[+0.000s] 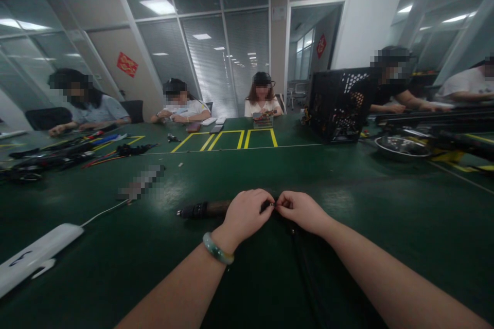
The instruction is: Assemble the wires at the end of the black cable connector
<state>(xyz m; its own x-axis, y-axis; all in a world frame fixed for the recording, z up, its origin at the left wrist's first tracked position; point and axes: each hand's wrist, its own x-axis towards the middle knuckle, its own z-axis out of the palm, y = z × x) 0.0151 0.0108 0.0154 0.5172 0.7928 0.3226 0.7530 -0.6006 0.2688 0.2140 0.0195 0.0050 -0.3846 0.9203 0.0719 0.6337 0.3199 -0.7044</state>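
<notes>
A dark, rod-shaped electric screwdriver (216,209) lies crosswise on the green table, its silvery tip pointing left. My left hand (249,213), with a green bangle (216,249) at the wrist, is closed over its rear part. Finger and thumb of that hand reach the tool's right end. There my right hand (303,211) pinches a small part, too hidden by the fingertips to name. Both hands' fingertips nearly meet. From beneath my right hand a black cable (304,267) runs down toward the near edge of view; where it joins is hidden.
A white power strip (42,254) with a cord lies left, by a blurred-out flat object (142,184). Dark cables and tools (50,157) lie farther left. A black computer case (339,105) and a metal bowl (403,146) stand right. Several people sit around the table.
</notes>
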